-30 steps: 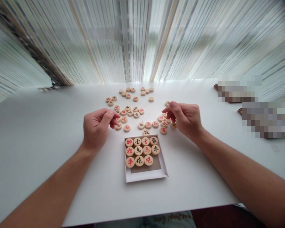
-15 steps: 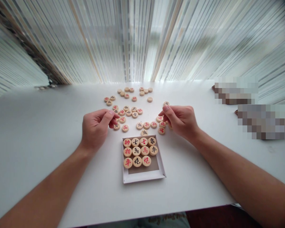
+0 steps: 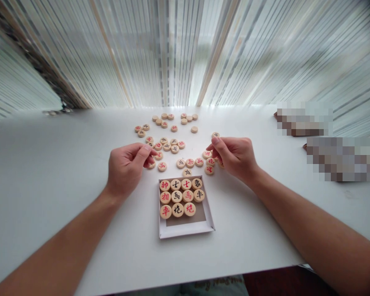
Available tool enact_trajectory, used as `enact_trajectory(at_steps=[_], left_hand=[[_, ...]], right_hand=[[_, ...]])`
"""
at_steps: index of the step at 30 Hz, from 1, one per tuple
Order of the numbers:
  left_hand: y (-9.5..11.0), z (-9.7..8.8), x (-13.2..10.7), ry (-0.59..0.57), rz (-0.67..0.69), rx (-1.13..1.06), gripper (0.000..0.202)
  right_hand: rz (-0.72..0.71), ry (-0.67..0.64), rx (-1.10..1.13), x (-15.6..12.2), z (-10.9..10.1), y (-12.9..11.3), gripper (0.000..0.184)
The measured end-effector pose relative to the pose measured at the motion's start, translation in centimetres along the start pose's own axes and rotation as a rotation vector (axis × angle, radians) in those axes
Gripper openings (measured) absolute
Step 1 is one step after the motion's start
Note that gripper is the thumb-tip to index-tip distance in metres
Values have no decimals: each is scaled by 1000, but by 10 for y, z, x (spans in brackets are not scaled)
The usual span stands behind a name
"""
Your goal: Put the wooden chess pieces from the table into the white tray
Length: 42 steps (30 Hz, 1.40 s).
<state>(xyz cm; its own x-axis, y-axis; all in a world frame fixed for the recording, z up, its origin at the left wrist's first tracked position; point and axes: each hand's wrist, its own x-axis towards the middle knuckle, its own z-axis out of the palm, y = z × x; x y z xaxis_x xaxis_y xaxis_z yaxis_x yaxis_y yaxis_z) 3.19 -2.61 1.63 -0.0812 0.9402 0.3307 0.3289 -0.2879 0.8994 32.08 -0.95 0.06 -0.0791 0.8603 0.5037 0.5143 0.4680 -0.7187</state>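
Note:
Both hands hover over loose round wooden xiangqi pieces on a white table. My left hand [image 3: 126,170] is closed, thumb against curled fingers, with no piece showing in it. Its fingertips overlap pieces at the left of the group, partly hiding them. My right hand [image 3: 234,156] is likewise closed, and no held piece is visible. By its thumb appears a black-marked piece [image 3: 215,135]; red-marked pieces [image 3: 209,169] lie below its fingers. Between my forearms sits a shallow white box [image 3: 188,230], its pieces face up in three rows: two full-width rows and a shorter front row ending in a red cannon piece [image 3: 190,209].
More pieces lie scattered farther back, some with blank sides up, such as a plain piece [image 3: 194,129]. Two pixelated objects [image 3: 342,160] rest at the right. A striped curtain [image 3: 179,53] hangs behind the table [image 3: 64,164], whose front edge is near me.
My left hand has shifted slightly right. My right hand stays nearly still, and the boxed pieces are unchanged.

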Motion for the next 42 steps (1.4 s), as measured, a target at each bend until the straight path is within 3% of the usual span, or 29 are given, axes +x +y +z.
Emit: enact_trajectory(at_steps=[8,16,20,23,29,34,37,42], left_hand=[[1,0,0,0,9,17,26],[-1,-3,0,-8,-2,24,24],[-4,-6,1,2,18,64,26],[-3,-6,2,7,24,75,25],[2,-5,1,-6,24,71,24],[3,-4,-1,-24,0,100,25],[4,-3,-2,-30,-10,103,26],[6,-3,-4,-47,-13,92,27]], right_hand=[[52,7,35,-1,0,0,65],[306,188,430,15,-5,1,62],[320,198,355,26,-17,8,57],[325,82,249,32,-31,13,47],[351,-349,-18,35,-58,8,34],[310,-630,-254,33,-68,-6,27],[277,-707,-409,32,-67,-10,24],[233,-740,-423,31,-62,-9,17]])
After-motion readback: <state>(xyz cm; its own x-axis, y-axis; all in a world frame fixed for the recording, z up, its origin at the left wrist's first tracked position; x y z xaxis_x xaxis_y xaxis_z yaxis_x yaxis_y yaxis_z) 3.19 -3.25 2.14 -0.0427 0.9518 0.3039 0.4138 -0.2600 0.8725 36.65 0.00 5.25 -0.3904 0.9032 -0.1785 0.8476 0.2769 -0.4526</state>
